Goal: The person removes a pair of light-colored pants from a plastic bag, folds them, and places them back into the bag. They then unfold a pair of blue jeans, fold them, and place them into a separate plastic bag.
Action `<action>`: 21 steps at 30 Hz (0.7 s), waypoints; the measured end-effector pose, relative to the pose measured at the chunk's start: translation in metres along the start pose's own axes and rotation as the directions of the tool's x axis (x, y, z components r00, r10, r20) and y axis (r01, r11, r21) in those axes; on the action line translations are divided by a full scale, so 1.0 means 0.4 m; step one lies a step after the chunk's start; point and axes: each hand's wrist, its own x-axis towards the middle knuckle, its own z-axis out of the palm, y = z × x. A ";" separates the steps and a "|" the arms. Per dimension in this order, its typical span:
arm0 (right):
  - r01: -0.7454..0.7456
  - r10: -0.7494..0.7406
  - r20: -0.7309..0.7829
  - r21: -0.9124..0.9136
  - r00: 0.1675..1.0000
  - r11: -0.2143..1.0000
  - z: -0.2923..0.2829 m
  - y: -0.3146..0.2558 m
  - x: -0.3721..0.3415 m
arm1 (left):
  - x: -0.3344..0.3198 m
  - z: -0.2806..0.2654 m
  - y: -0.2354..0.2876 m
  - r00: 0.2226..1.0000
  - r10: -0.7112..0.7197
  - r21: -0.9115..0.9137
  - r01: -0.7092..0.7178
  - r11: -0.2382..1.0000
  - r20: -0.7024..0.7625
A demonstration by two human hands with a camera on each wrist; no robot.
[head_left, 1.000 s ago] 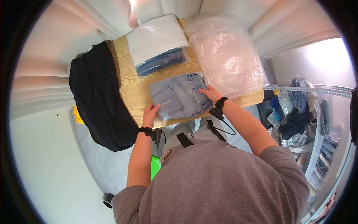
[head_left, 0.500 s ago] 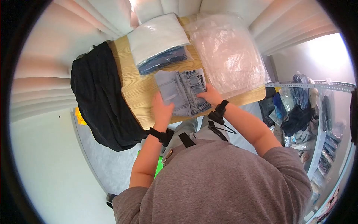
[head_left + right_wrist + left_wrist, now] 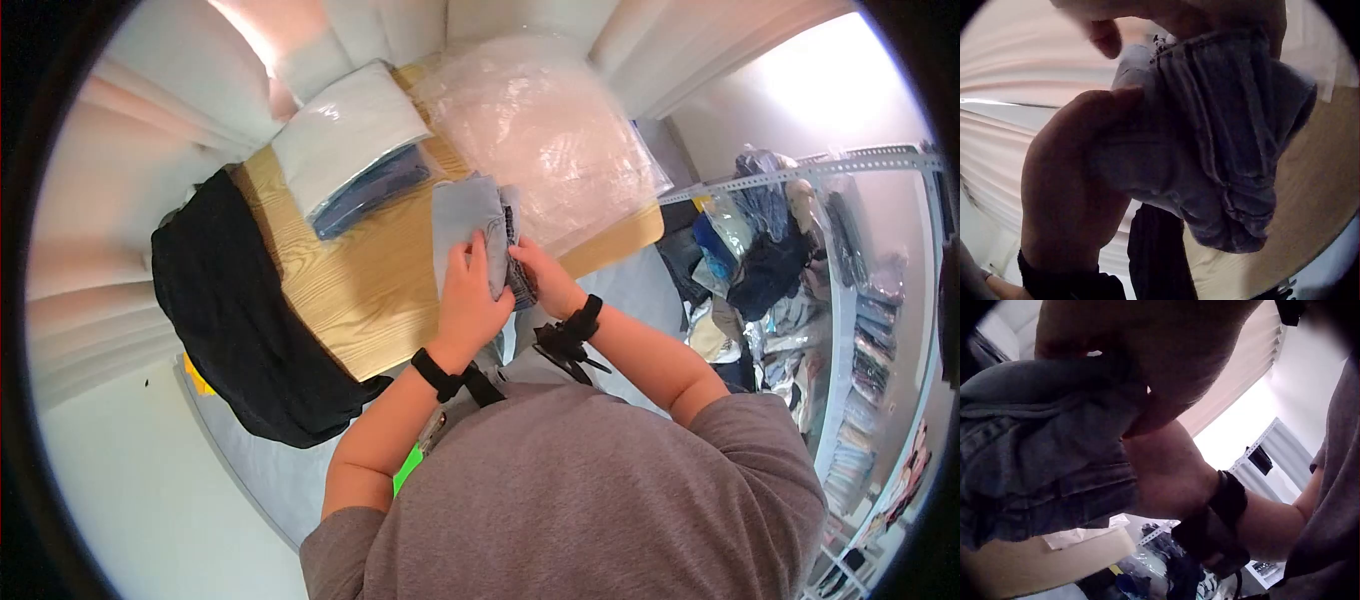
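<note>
Folded light-blue jeans [image 3: 455,215] are held between both hands near the table's front edge, bunched into a narrow bundle. My left hand [image 3: 475,305] grips the bundle from the left, fingers over its top. From the right, my right hand [image 3: 548,280] pinches the waistband side. In the left wrist view the denim [image 3: 1041,450] fills the left part, with the right hand [image 3: 1166,469] at its end. The right wrist view shows the left hand [image 3: 1079,169] gripping the denim [image 3: 1210,125] and its stacked layers.
On the wooden table [image 3: 350,300] lie a white package [image 3: 350,120] over bagged dark-blue jeans [image 3: 370,190] and clear plastic bags [image 3: 545,130] at the back right. Black cloth [image 3: 235,310] hangs over the left edge. A metal shelf [image 3: 830,170] with bagged clothes stands at right.
My left hand has moved right onto the jeans, which are now folded narrower and held up between both hands. The head view has shifted, so the table appears further left.
</note>
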 end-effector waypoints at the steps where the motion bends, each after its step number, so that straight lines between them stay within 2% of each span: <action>1: 0.000 0.000 0.002 -0.080 1.000 0.997 -0.019 -0.016 -0.017 | 0.003 0.016 0.012 1.000 0.010 -0.006 -0.010 1.000 0.007; 2: 0.002 -0.001 0.006 -0.159 1.000 0.987 -0.038 -0.033 -0.033 | 0.007 0.035 0.024 0.997 0.035 -0.070 -0.030 0.997 0.071; 3: 0.013 -0.013 0.000 -0.156 1.000 0.988 -0.063 -0.042 -0.049 | 0.013 0.053 0.037 0.989 0.063 -0.133 -0.046 0.990 0.132; 5: -0.003 -0.023 -0.065 -0.365 0.998 0.931 -0.116 -0.053 -0.085 | 0.019 0.083 0.067 0.974 0.134 -0.173 -0.102 0.980 0.184; 7: 0.029 -0.063 -0.090 -0.338 0.994 0.941 -0.156 -0.079 -0.124 | 0.020 0.124 0.093 0.952 0.198 -0.212 -0.149 0.966 0.232; 9: -0.004 -0.038 -0.151 -0.267 0.988 0.964 -0.214 -0.098 -0.160 | 0.017 0.188 0.107 0.893 0.313 -0.208 -0.255 0.944 0.324; 11: 0.040 -0.091 -0.206 -0.243 0.974 0.969 -0.238 -0.128 -0.202 | 0.032 0.248 0.134 0.871 0.328 -0.211 -0.265 0.941 0.365; 13: -0.025 -0.020 -0.354 -0.124 0.935 0.992 -0.279 -0.159 -0.245 | 0.058 0.292 0.170 0.782 0.435 -0.342 -0.300 0.891 0.446; 14: -0.021 -0.022 -0.342 -0.120 0.939 0.993 -0.322 -0.168 -0.261 | 0.074 0.308 0.191 0.781 0.387 -0.472 -0.136 0.871 0.490; 15: 0.006 -0.073 -0.383 -0.173 0.921 0.985 -0.377 -0.171 -0.275 | 0.097 0.316 0.195 0.783 0.382 -0.461 -0.139 0.877 0.491; 16: 0.033 -0.128 -0.421 -0.227 0.898 0.973 -0.397 -0.190 -0.289 | 0.127 0.332 0.188 0.847 0.282 -0.438 -0.065 0.897 0.451; 17: 0.048 -0.161 -0.525 -0.224 0.836 0.974 -0.420 -0.207 -0.315 | 0.158 0.353 0.176 0.896 0.180 -0.421 0.009 0.907 0.407; 18: 0.034 -0.175 -0.581 -0.244 0.795 0.969 -0.431 -0.241 -0.345 | 0.173 0.408 0.108 0.944 0.126 -0.330 -0.019 0.944 0.306; 19: 0.013 -0.184 -0.637 -0.264 0.748 0.965 -0.457 -0.265 -0.376 | 0.186 0.438 0.061 0.941 0.126 -0.327 -0.017 0.945 0.313; 20: 0.029 -0.200 -0.667 -0.259 0.718 0.966 -0.499 -0.278 -0.399 | 0.198 0.459 0.019 0.943 0.065 -0.027 -0.059 0.998 0.326; 21: 0.043 -0.213 -0.696 -0.254 0.686 0.966 -0.540 -0.289 -0.423 | 0.202 0.468 -0.004 0.947 0.003 0.275 -0.097 0.957 0.322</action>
